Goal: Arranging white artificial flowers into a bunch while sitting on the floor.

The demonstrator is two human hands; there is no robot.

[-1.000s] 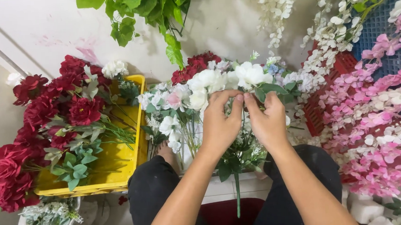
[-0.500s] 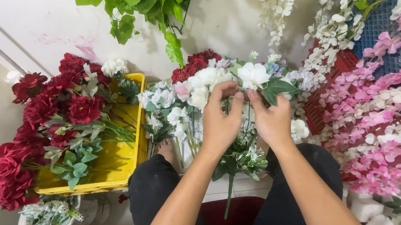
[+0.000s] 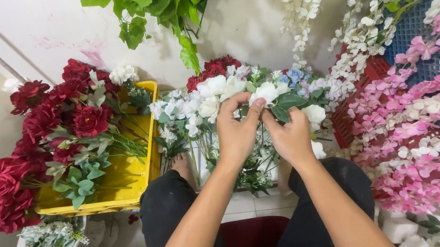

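My left hand (image 3: 238,130) and my right hand (image 3: 291,137) are both closed around a bunch of white artificial flowers (image 3: 213,94) with green leaves, held upright above my knees. The left thumb and fingers pinch a white bloom (image 3: 265,91) at the top of the bunch. Fingers of the right hand grip stems just under a large green leaf (image 3: 290,101). Pale blue blossoms (image 3: 293,76) and dark red ones (image 3: 214,68) show behind the bunch. Below my hands the stems are mostly hidden.
A yellow crate (image 3: 146,158) on the left holds dark red roses (image 3: 37,124) and green sprigs. Pink and white blossom sprays (image 3: 415,147) and a red crate (image 3: 352,115) fill the right. Green leaves (image 3: 157,10) hang overhead. A white bag of greenery (image 3: 44,246) sits lower left.
The long stem that hung down between my knees is out of sight. My left hand has reached up to pinch the top white bloom; both hands sit a little lower.
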